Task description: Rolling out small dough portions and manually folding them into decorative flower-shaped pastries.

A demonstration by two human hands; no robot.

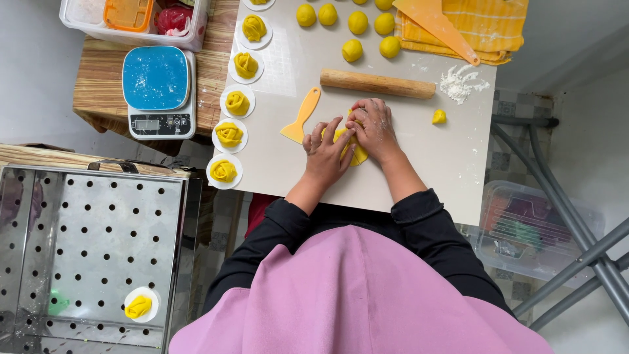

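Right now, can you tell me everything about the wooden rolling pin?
The rolling pin is a plain, light brown wooden cylinder without handles, smooth and looking a bit dusted with flour. It lies flat on the white board, slanting slightly down to the right. Nothing holds it: both hands work yellow dough just below it, the right hand nearest. Yellow dough balls sit above it, and a small pile of flour lies off its right end.

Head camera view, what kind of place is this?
Probably a home or small kitchen set up for making dough buns: both hands shape yellow dough by a rolling pin, a kitchen scale and a perforated steamer tray.
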